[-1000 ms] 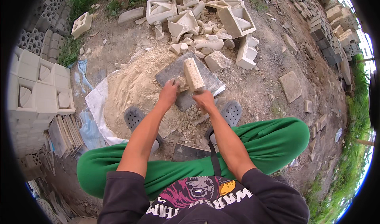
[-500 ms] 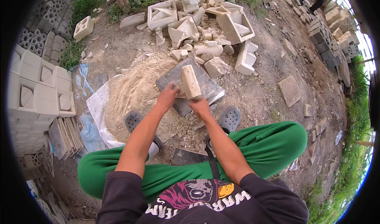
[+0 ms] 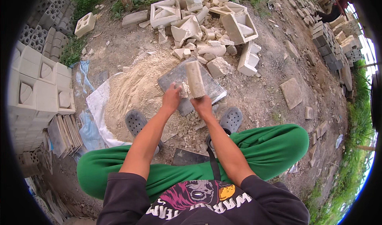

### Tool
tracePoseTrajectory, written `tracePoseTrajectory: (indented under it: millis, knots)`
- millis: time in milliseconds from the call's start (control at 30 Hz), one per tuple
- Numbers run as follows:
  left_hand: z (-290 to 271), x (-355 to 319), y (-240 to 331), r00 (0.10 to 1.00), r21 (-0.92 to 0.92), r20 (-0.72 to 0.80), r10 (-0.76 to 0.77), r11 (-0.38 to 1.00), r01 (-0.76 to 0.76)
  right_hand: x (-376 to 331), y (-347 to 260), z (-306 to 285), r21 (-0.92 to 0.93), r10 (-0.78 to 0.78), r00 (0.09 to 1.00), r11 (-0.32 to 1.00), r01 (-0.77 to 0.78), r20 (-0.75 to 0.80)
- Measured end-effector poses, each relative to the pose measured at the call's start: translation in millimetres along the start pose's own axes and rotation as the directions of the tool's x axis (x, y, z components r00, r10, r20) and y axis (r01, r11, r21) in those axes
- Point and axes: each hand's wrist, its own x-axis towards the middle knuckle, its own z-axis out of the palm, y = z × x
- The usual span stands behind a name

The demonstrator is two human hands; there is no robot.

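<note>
My right hand (image 3: 202,106) is closed around the near end of a thick, pale, dusty mallet-like bar (image 3: 194,79). The bar points away from me over a flat grey slab (image 3: 169,77). Just left of it, my left hand (image 3: 171,98) is closed with its fingertips on a small broken chunk of pale block (image 3: 183,90) above the slab. Part of the chunk lies behind the bar and fingers. A heap of pale crushed grit (image 3: 133,87) lies on a white sheet (image 3: 99,99) to the left of the slab.
Broken pale blocks (image 3: 217,50) are piled beyond the slab. Stacked patterned blocks (image 3: 45,81) and leaning boards (image 3: 65,131) stand at left. My grey clogs (image 3: 230,119) flank the work spot. Flat stone (image 3: 291,93) lies right; another person (image 3: 336,10) is at far upper right.
The bar has shifted slightly and stands more in line with my view. The chunk by my left fingers shows more clearly. The distant person has moved and bends lower.
</note>
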Motion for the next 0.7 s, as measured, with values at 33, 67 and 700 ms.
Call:
tracePoseTrajectory:
  millis: [33, 67, 700]
  knots:
    - [0.2, 1.8, 1.2, 1.0, 0.013, 0.012, -0.016, 1.0, 0.016, 2.8, 10.6, -0.6, 0.001, -0.002, 1.0, 1.0, 0.002, -0.001]
    - [1.1, 2.3, 2.1, 0.999, 0.024, 0.025, -0.034, 0.999, 0.034, -0.1, 5.5, -7.0, -0.032, 0.173, 0.983, 0.985, -0.171, 0.066]
    - [4.7, 0.6, -2.5, 0.997, 0.032, 0.034, -0.07, 0.997, 0.069, 11.2, -6.6, -10.1, -0.362, 0.357, 0.925, 0.886, -0.29, 0.134]
